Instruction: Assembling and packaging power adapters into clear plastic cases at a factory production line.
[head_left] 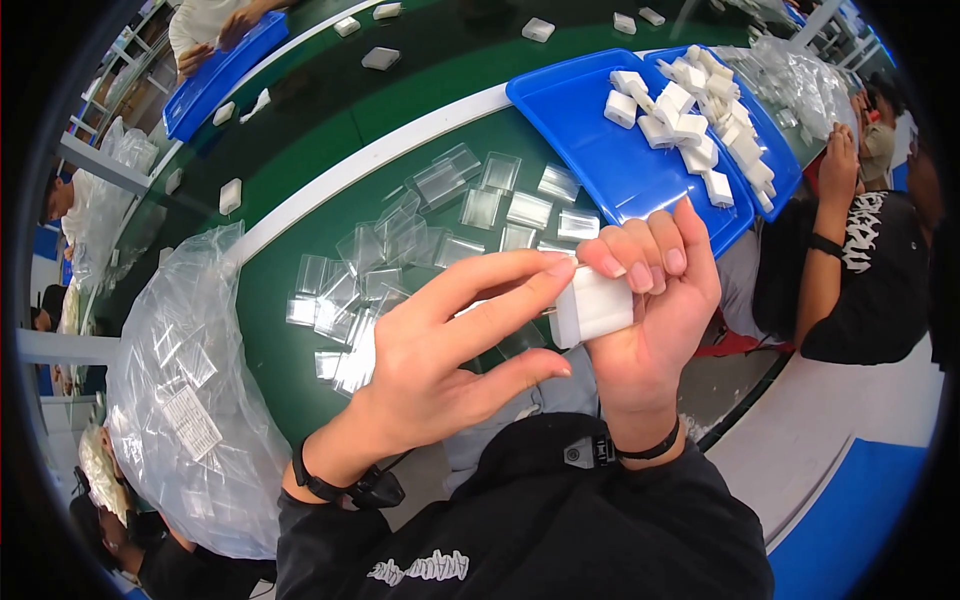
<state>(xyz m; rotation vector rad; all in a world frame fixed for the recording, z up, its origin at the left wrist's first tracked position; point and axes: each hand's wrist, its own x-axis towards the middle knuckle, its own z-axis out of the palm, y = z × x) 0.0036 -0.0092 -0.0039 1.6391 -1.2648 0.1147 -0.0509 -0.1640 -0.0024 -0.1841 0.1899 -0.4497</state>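
In my right hand (pixel 655 300) is a white charger plug block (pixel 600 305), the fingers curled over its upper side and the palm behind it. A metal prong seems to show at its left end. My left hand (pixel 450 340) reaches across from the left with its fingertips touching the block's upper left corner. Its thumb is stretched out below, apart from the block. Beneath and beyond the hands, several clear plastic sleeves (pixel 479 208) lie scattered and overlapping on the green tabletop (pixel 290 215).
Two blue trays (pixel 555 95) at the far right hold piled white plug blocks (pixel 690 125). A big clear plastic bag (pixel 190 390) stands at the left. Past a white rail (pixel 370 155), loose white blocks lie on a green belt (pixel 460 55). A co-worker (pixel 865 260) sits to the right.
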